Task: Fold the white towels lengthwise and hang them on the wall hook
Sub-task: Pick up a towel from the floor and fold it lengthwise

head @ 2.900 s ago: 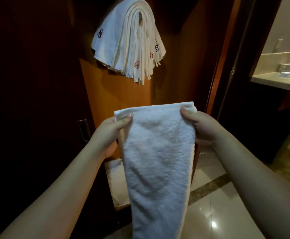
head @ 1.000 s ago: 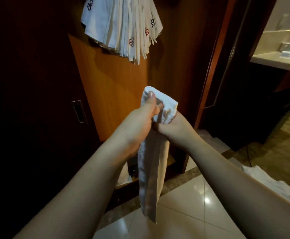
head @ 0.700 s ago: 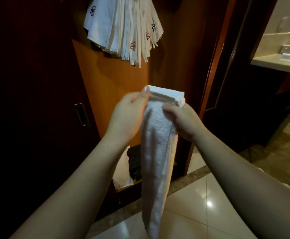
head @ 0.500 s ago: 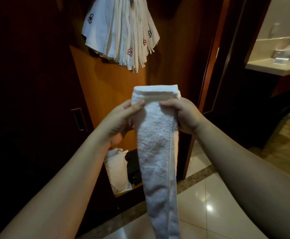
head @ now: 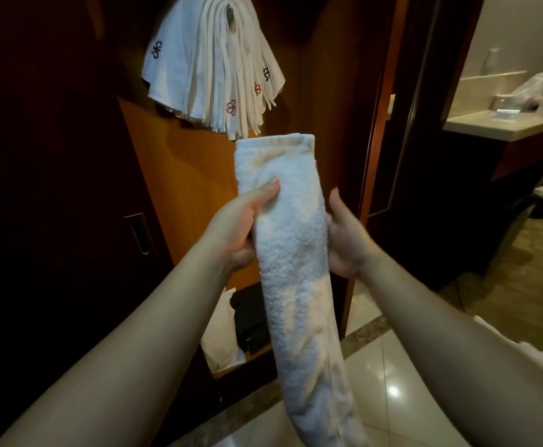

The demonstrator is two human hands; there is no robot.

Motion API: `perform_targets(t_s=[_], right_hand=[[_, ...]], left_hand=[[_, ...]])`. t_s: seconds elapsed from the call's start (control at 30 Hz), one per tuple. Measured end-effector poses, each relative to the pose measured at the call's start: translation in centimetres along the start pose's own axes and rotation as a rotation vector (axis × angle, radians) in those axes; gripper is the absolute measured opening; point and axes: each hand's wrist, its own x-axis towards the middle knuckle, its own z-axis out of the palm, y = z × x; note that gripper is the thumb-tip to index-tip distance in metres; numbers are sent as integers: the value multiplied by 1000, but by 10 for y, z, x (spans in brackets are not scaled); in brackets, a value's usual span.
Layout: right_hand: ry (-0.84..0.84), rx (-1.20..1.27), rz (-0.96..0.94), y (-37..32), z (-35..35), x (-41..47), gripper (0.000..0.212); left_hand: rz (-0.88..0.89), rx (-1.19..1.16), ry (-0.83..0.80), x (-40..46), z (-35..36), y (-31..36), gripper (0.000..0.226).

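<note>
A white towel, folded into a long narrow strip, hangs upright in front of me, its top hem just below the hung bundle. My left hand grips its left edge, thumb pressed on the front. My right hand lies against its right edge, thumb raised off the cloth and fingers hidden behind it. Several folded white towels with small embroidered logos drape over the wall hook on the wooden panel above.
A dark sliding door with a recessed handle stands at the left. Low in the cabinet sit a white bag and a black item. A vanity counter is at the right, with white cloth beside my right arm.
The towel went from a wide fold to a narrow strip. Both hands slid down from its top hem to its middle, and my right thumb has come off the cloth.
</note>
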Motion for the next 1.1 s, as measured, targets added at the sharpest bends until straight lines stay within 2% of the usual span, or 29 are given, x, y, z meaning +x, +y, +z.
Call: perform_targets(t_s=[0.1, 0.23, 0.3, 0.37, 0.47, 0.67, 1.0, 1.1], right_hand=[[89, 3, -22, 46, -12, -7, 73], [352, -224, -220, 80, -16, -16, 59], [400, -325, -275, 88, -15, -19, 51], [410, -424, -321, 93, -10, -20, 38], [413, -598, -321, 91, 1, -19, 31], [352, -654, -333, 73, 11, -15, 11], [350, -642, -386, 61, 22, -12, 7], [284, -610, -392, 57, 25, -10, 19]], left_hand=[[-42, 2, 129, 5, 2, 8, 44], [-51, 41, 184, 10, 2, 17, 43], [-53, 57, 191, 11, 2, 20, 42], [-47, 68, 182, 11, 3, 23, 43], [-20, 96, 157, 10, 3, 29, 43], [61, 183, 114, 3, -1, 43, 37], [110, 163, 86, 2, -9, 62, 41], [99, 131, 78, 3, -9, 66, 43]])
